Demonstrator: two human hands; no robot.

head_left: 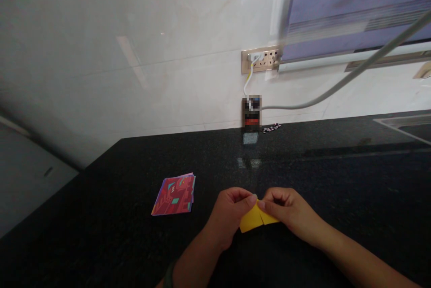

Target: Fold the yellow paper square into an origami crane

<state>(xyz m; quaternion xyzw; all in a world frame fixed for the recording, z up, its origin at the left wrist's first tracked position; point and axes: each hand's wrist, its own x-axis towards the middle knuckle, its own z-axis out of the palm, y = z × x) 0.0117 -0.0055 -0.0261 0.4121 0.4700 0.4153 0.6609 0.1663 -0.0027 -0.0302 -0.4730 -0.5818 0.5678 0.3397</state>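
Observation:
Between both hands is a piece of yellow paper [252, 220], with a slit or fold line running down its middle. My left hand [232, 211] pinches its upper left part between thumb and curled fingers. On the other side my right hand [286, 209] grips the upper right part in the same way, and the two thumbs nearly meet at the top. The fingers cover much of the paper's upper edge. To the left of my hands, a small stack of colourful square paper sheets [173, 196] lies on the black countertop, a red patterned one uppermost.
The dark countertop [208, 158] ends at a pale tiled wall [168, 86]. A phone-like object [252, 113], blurred out, leans there with a white cable to the wall socket [261, 58]. A thick grey cable [313, 102] runs off right, and a sink edge [404, 128] shows far right.

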